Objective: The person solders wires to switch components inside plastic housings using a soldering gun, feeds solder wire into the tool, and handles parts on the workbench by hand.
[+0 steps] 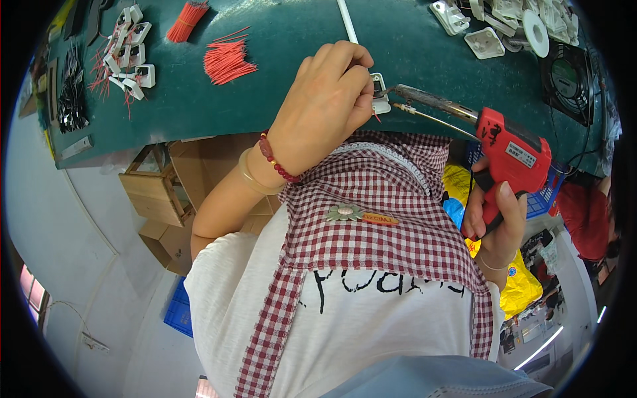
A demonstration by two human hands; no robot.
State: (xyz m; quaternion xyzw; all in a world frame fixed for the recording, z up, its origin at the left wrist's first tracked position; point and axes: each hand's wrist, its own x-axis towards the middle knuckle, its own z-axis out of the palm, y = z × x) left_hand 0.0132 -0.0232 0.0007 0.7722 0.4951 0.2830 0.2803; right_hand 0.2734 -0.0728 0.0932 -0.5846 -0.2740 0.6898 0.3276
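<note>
My right hand (499, 211) is wrapped round the handle of a red soldering gun (516, 147). Its metal barrel points left, and the tip reaches a small white plastic case (380, 104) at the table's near edge. A thin feed tube (434, 120) runs below the barrel toward the same spot. My left hand (335, 86) is closed at the case's left side, fingers bent and pressed together, seemingly gripping it; the fingertips are partly hidden. Inside the case a dark part shows, and a short red wire pokes out below. Behind my left hand lies a white rod (346, 21).
On the green table (292, 26) lie two bundles of red wires (227, 61), black wires (71, 93) and wired white cases (133, 56) at left. At right are more white cases (485, 44), a solder spool (535, 33) and a black fan (568, 83). Cardboard boxes (199, 166) stand below.
</note>
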